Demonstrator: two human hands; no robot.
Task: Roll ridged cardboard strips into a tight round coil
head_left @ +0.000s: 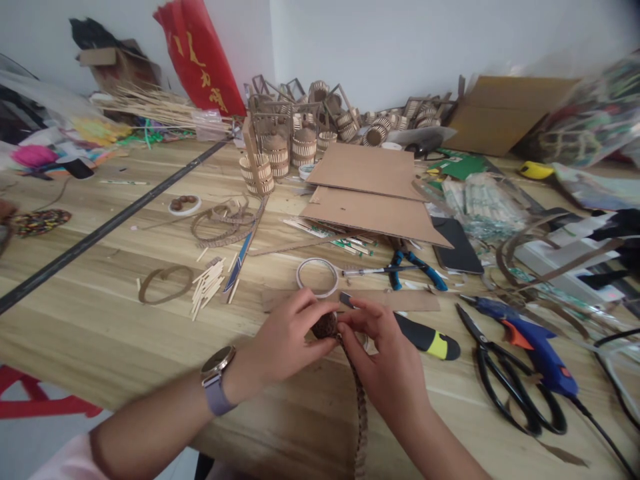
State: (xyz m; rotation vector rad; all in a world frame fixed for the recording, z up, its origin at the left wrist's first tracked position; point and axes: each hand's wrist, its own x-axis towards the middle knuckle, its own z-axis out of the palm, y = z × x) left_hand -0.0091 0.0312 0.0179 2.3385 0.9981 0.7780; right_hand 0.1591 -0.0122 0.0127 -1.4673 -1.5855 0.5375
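Note:
Near the table's front, my left hand point(287, 340) has its thumb and fingers around a small dark brown coil point(326, 325). My right hand point(383, 347) pinches the brown corrugated strip point(361, 413) where it meets the coil's right side. The strip hangs down from there between my wrists, towards the front edge. A white tape roll point(317, 277) lies just beyond my left fingers. Beside my right hand is a utility knife point(425, 337) with a black and yellow handle, its middle partly hidden by the hand.
Black scissors point(510, 380) and a blue glue gun point(535, 340) lie at the right. Blue-handled pliers point(415, 267), a phone point(456, 245) and cardboard sheets point(370, 203) are farther back. Short sticks point(207, 287) lie left; small baskets point(275, 150) stand at the back.

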